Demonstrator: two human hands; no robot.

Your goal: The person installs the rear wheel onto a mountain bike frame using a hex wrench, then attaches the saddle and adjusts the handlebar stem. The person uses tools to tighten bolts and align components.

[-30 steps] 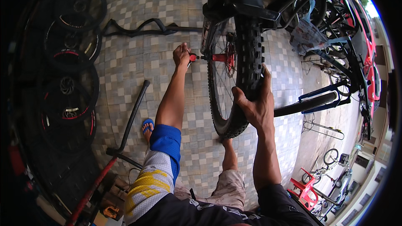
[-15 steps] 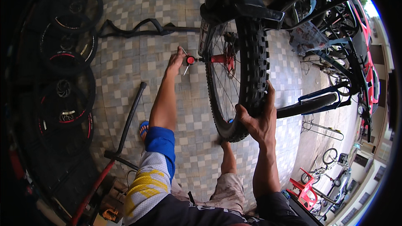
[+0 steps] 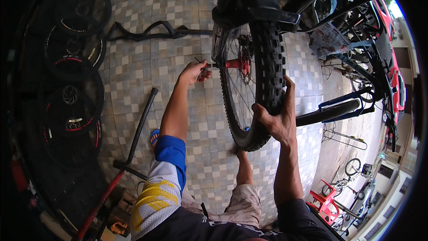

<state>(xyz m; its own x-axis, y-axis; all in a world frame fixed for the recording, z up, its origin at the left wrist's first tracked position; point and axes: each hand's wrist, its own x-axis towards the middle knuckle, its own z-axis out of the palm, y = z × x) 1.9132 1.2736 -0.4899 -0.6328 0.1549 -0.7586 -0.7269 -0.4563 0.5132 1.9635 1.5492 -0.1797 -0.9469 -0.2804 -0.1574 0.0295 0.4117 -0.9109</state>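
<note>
A bicycle wheel with a knobby black tyre (image 3: 267, 62) stands upright in a black suspension fork (image 3: 217, 40), with a red hub (image 3: 232, 64) and thin spokes. My right hand (image 3: 280, 122) grips the lower part of the tyre, thumb on one side and fingers round the other. At the hub's left end my left hand (image 3: 195, 72) is closed round a three-armed hex wrench (image 3: 197, 59), whose thin arms stick out past the fingers. The wrench lines up with the axle; my palm hides its middle.
Several bicycle wheels (image 3: 70, 94) hang in the dark at the left. A black strip of tubing (image 3: 151, 33) lies on the tiled floor (image 3: 196, 129). A red and black bar (image 3: 141, 129) rises at lower left. More bicycles and a red chair (image 3: 327, 205) stand at the right.
My left hand has turned with the wrench and now covers its red middle, fingers curled below the axle. My right hand stays on the tyre, which has barely shifted.
</note>
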